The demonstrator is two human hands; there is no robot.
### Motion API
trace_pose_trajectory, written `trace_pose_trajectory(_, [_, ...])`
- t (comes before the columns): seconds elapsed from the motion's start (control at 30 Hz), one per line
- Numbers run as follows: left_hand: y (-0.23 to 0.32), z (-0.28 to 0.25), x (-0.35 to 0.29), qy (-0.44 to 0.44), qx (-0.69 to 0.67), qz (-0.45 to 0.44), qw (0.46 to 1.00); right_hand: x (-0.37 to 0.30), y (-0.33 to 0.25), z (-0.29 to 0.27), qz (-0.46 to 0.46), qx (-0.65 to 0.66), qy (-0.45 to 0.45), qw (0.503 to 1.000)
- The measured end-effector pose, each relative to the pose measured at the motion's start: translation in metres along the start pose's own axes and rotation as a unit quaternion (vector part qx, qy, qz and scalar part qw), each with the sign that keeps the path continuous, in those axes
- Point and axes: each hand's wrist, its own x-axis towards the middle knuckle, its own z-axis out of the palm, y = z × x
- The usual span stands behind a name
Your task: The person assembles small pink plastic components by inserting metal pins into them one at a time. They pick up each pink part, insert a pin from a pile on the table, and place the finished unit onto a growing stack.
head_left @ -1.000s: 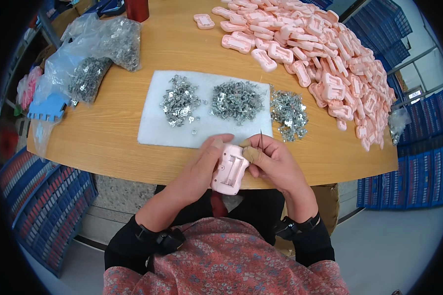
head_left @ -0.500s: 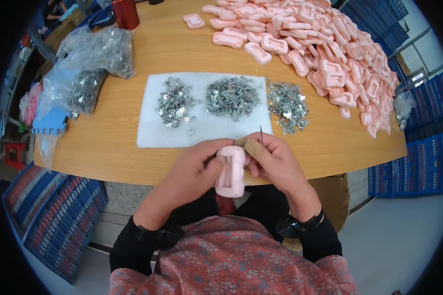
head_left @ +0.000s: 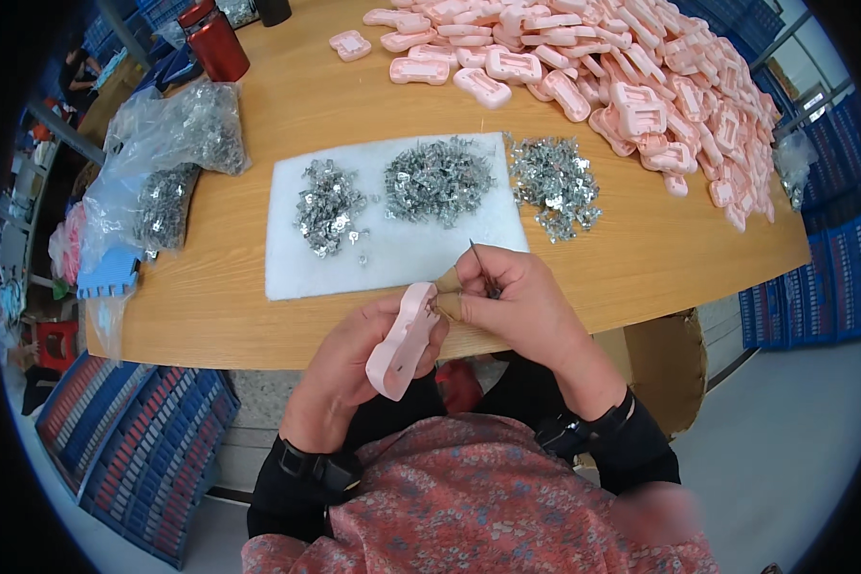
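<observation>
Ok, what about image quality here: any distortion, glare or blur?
Head view: fisheye bending, with the near edge of the wooden table bowed; head view: bright glints on the rightmost metal pile; head view: a smeared patch on the floral top, lower right.

This is looking like an assembly workshop — pink plastic shells and small metal parts are lying in heaps on the wooden surface, blue trays standing nearby.

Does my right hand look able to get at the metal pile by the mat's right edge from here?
Probably yes: nothing seems to stand between the right hand and the metal pile. Its fingers are occupied, though, holding a thin pointed tool beside the pink casing.
</observation>
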Motion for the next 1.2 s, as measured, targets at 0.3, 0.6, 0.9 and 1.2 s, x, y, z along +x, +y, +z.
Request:
trace_pose_trajectory(0.3, [-0.011,-0.007,0.0,-0.052,-0.164,-0.042,0.984,-0.014,0.003,-0.003,0.016,0.145,-0.022,0.989])
trace_pose_trajectory(0.6, [-0.051,0.019,0.023,-0.154,-0.138,-0.189,0.96,-0.071,0.019,-0.021,-0.003,0.13,-0.012,0.991])
trace_pose_trajectory(0.9, [-0.116,0.07,0.049,-0.208,-0.084,-0.312,0.923,-0.177,0.039,-0.053,0.032,0.174,0.068,0.982])
trace_pose_trajectory(1.2, [-0.145,0.073,0.057,-0.242,-0.08,-0.346,0.903,-0.216,0.042,-0.056,-0.004,0.176,0.087,0.98])
